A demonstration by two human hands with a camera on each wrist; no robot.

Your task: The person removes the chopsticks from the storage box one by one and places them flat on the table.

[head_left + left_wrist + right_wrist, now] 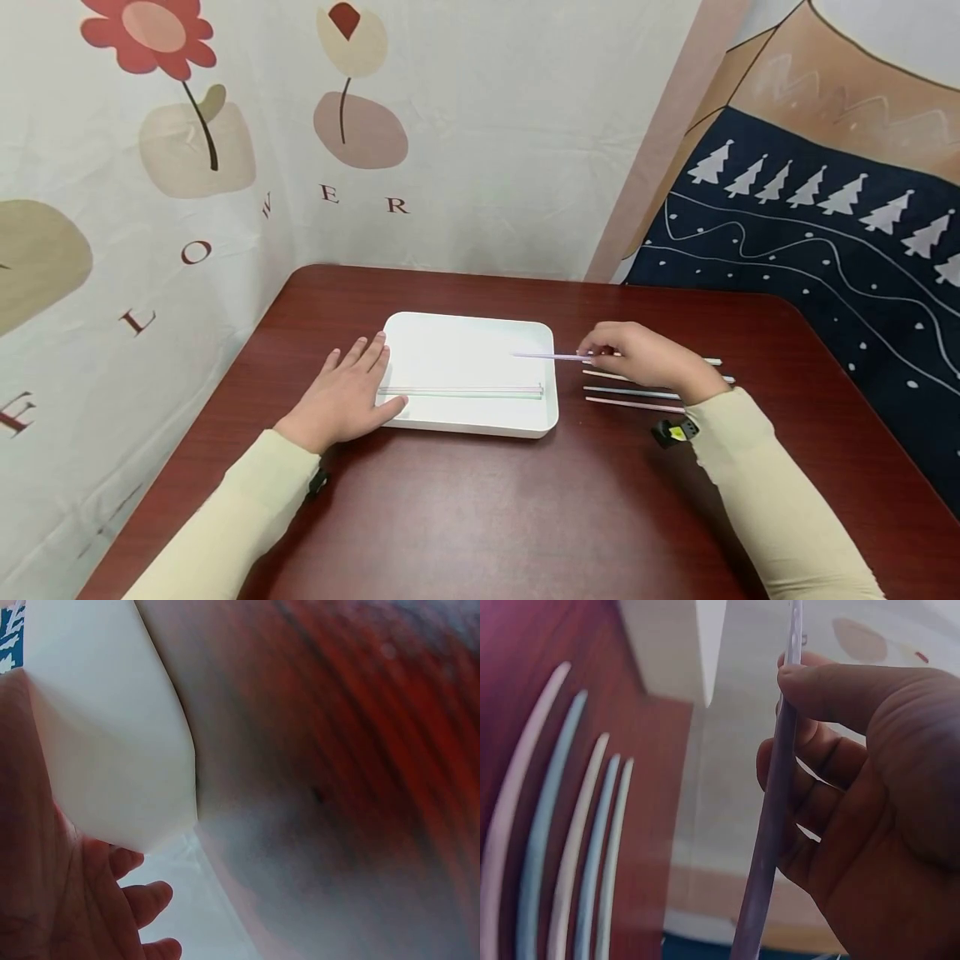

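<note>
A purple straw [551,357] is pinched by the right hand [645,357], its long axis held crosswise, one end pointed left over a white tray [457,342]. The tray's edge is touched by the left hand [345,393], fingers spread straight. Nearly parallel straws [633,405] are laid alongside.

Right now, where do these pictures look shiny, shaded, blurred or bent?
Head view: a sheen on the table, the white tray almost washed out; left wrist view: table grain smeared and hazy; right wrist view: straws on the table look curved, though straight in the head view, and the right hand shaded.
</note>
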